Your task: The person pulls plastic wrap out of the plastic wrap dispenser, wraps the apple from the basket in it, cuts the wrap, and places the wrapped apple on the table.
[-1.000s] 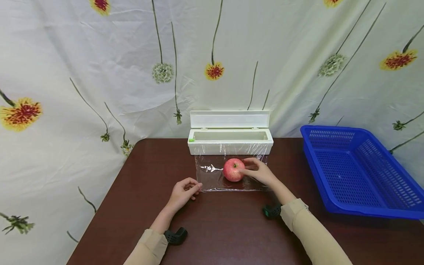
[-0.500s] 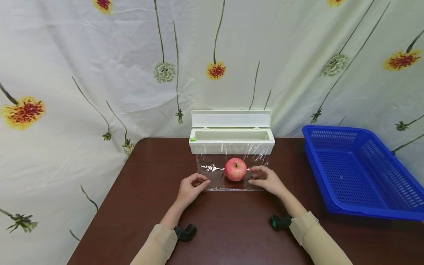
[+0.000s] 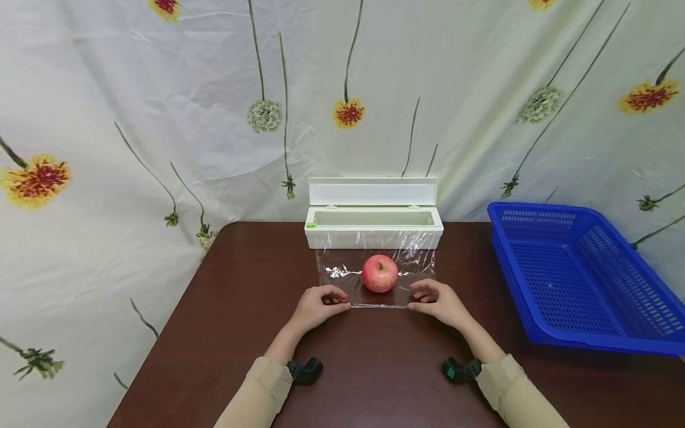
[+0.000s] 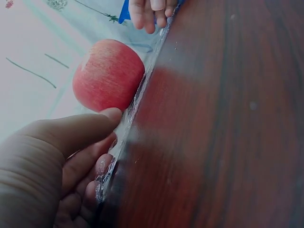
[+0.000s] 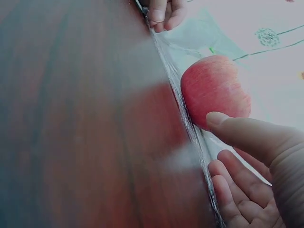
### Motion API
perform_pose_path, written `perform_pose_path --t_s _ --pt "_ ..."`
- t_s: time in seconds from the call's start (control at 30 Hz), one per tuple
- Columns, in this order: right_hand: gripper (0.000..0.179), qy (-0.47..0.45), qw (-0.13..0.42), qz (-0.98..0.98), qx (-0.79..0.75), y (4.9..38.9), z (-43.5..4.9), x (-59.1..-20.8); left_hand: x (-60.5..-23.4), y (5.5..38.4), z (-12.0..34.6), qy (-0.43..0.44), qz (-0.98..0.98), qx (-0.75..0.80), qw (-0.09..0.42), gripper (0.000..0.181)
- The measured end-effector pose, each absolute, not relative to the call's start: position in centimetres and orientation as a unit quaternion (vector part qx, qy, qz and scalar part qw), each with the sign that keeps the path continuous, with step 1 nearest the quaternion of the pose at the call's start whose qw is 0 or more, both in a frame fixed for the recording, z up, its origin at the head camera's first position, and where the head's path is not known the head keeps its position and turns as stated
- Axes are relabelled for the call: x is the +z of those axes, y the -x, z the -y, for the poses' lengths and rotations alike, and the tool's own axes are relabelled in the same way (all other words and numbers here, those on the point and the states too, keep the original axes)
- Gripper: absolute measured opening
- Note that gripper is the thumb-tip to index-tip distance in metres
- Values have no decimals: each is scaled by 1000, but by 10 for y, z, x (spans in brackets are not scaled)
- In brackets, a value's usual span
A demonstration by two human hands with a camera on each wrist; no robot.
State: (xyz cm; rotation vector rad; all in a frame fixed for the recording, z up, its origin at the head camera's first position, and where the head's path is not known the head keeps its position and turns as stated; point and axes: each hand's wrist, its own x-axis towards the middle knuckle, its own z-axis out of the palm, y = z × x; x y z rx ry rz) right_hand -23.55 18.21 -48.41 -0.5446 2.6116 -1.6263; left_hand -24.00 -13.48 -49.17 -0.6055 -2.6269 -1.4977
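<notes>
A red apple (image 3: 380, 273) sits on a sheet of clear plastic wrap (image 3: 342, 290) drawn out from a white dispenser box (image 3: 374, 239) with its lid raised. At the front edge of the wrap, my left hand (image 3: 321, 306) pinches the film near its left corner. In the left wrist view the thumb (image 4: 102, 122) lies over the edge, with film across the curled fingertips. My right hand (image 3: 441, 303) pinches the same edge near its right corner, its fingers (image 5: 237, 180) curled by the film. The apple lies between the hands, just behind the edge.
A blue plastic basket (image 3: 583, 333) stands on the right of the dark brown table (image 3: 374, 380). Behind the box hangs a white cloth (image 3: 214, 89) printed with flowers. Black bands are on both wrists.
My right hand has let go of the apple and moved to the wrap's front right edge. My left hand has shifted right along that edge. The apple stays on the film.
</notes>
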Motion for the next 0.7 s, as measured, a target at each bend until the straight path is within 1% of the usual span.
perform_pose_path --t_s 0.17,0.3,0.5,0.7 --pt "39 171 3 -846 -505 231 -186 -486 -490 239 134 201 851 -485 9 19" --pt "37 172 4 -851 -496 231 -188 -487 -489 238 134 202 853 -481 4 17" --pt "28 172 4 -862 -477 231 -190 -489 -490 238 134 202 863 -462 19 12" --pt "12 189 -12 -878 -440 233 -190 -491 -492 239 135 203 872 -444 40 7"
